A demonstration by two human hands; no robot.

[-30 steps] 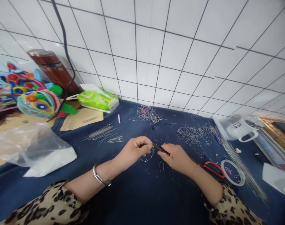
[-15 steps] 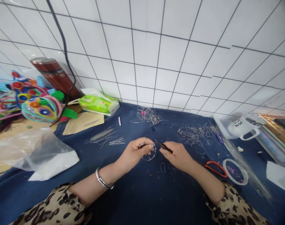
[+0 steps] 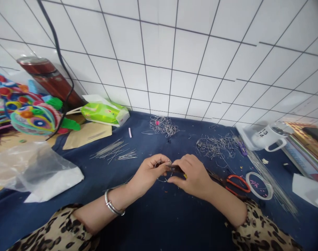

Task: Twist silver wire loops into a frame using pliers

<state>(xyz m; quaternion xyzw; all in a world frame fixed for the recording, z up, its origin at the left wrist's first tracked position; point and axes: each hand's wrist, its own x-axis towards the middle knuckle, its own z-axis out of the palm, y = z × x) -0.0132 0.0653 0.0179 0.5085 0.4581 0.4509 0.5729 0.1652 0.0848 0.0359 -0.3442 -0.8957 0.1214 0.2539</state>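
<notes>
My left hand (image 3: 149,172) pinches a small round wire ring (image 3: 162,173) just above the dark blue cloth (image 3: 159,223). A silver bangle sits on that wrist. My right hand (image 3: 192,176) is closed around a thin dark tool (image 3: 176,168), pliers by the look of it, whose tip meets the ring at my left fingertips. Both hands touch in the middle of the cloth. Part of the ring is hidden behind my fingers.
Tangles of bent wire (image 3: 162,126) (image 3: 216,146) lie behind the hands, straight wire pieces (image 3: 113,151) to the left. Red-handled scissors (image 3: 233,183), a small clear dish (image 3: 259,185) and a white mug (image 3: 265,137) are on the right. A plastic bag (image 3: 30,167), green tissue pack (image 3: 103,112) and colourful ornaments (image 3: 30,116) sit left.
My right hand moved left and closed in against my left hand, bringing the tool's tip onto the ring. The small U-shaped wire below the hands is now covered.
</notes>
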